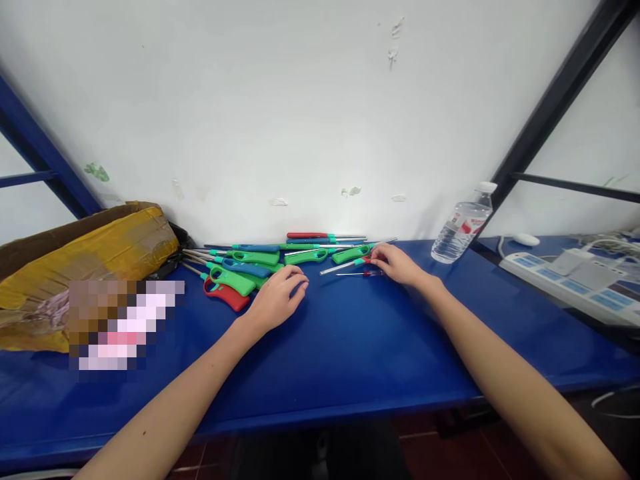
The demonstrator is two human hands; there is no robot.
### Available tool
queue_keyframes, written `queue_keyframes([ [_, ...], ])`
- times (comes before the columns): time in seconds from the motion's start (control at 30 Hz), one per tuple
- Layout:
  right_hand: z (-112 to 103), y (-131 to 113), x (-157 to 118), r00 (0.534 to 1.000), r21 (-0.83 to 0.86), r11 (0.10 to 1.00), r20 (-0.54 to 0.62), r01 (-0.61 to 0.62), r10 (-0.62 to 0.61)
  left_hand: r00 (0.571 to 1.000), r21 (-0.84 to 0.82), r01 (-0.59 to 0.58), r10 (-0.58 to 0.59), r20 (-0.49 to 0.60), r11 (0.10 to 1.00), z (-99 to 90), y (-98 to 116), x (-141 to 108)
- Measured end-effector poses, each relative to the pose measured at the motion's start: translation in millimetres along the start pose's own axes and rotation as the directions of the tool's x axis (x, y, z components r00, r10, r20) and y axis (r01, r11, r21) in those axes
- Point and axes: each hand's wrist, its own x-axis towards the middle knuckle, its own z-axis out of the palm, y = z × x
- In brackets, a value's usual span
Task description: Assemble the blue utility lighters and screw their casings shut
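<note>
My right hand [399,265] pinches the red handle of a long-necked lighter [345,266], whose metal tube points left. Just below that lighter, a small screwdriver [354,274] lies on the blue table [345,353], its handle end close to my fingers. My left hand [281,295] rests palm down by the table, fingers loosely bent and apart, with nothing in it. To its left is a pile of lighters, among them a green lighter [231,281] and a red lighter [227,295]. More lie along the wall, including a green lighter [306,257] and a red lighter [307,235].
A taped cardboard box [145,243] stands at the left, a blurred pinkish patch in front of it. At the right back a water bottle [461,227] leans tilted. Beyond it lie a white power strip [565,283] and cables. Metal posts rise on both sides.
</note>
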Motion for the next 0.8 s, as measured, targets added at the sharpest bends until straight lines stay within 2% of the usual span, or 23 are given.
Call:
queue_keyframes([
  [0.13, -12.0, -13.7, -2.4, 0.996, 0.066, 0.995, -0.056, 0.08, -0.076, 1.0, 0.009, 0.003, -0.003, -0.023, 1.0, -6.4, -0.1, 2.5],
  [0.2, -16.3, -31.4, -3.4, 0.983, 0.09, 0.984, -0.107, 0.156, -0.146, 0.998, 0.012, 0.023, -0.023, -0.053, 1.0, -10.0, -2.7, 3.7],
  [0.27, -16.7, -55.6, -5.1, 0.965, 0.111, 0.96, -0.087, 0.256, -0.248, 0.995, 0.005, 0.05, -0.049, -0.091, 0.999, -13.1, -5.8, 4.6],
  [0.4, -1.9, -105.4, -12.5, 0.897, 0.13, 0.888, -0.05, 0.441, -0.438, 0.989, -0.025, 0.084, -0.086, -0.119, 0.996, -17.6, -8.0, 5.4],
  [0.5, 16.2, -127.1, -19.4, 0.857, 0.115, 0.853, 0.031, 0.508, -0.515, 0.997, -0.065, 0.073, -0.075, -0.035, 0.995, -18.6, -5.3, 5.5],
  [0.6, 29.4, -132.7, -23.1, 0.837, 0.12, 0.842, 0.097, 0.527, -0.538, 0.996, -0.101, 0.037, -0.029, 0.083, 0.994, -16.5, -2.9, 4.7],
  [0.67, 32.1, -130.2, -22.5, 0.842, 0.131, 0.847, 0.109, 0.515, -0.529, 0.99, -0.093, 0.024, -0.011, 0.138, 0.995, -14.0, -2.4, 3.5],
  [0.8, 23.4, -111.4, -15.6, 0.892, 0.098, 0.895, 0.085, 0.435, -0.443, 0.976, -0.041, -0.006, 0.015, 0.216, 0.999, -11.2, 0.1, 1.2],
])
